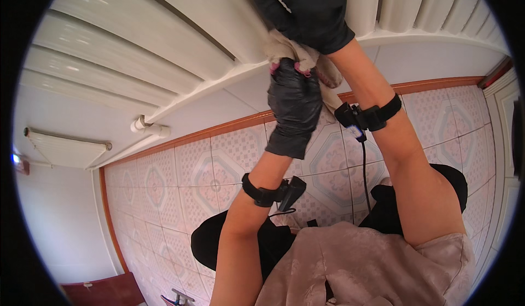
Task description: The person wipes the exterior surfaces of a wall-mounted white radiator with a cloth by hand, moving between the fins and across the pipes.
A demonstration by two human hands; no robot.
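Observation:
Both of my hands wear black gloves. My left hand (295, 105) is closed around a beige cloth with pink edging (287, 50), bunched at the lower edge of a white column radiator (197, 13). Part of the cloth hangs down behind that hand. Just above, my right hand (309, 15) lies against the radiator and over the top of the cloth. Its thumb is spread to the left. The fingertips run past the upper rim of the picture, so their grip is hidden.
A wooden baseboard (197, 137) runs below the radiator along patterned floor tiles (242, 158). White pipe fittings (149, 129) stick out at the radiator's lower left. A smaller white radiator (65, 146) hangs farther left. A white panelled door or cabinet (504, 101) stands right. Strapped devices with cables sit on both forearms.

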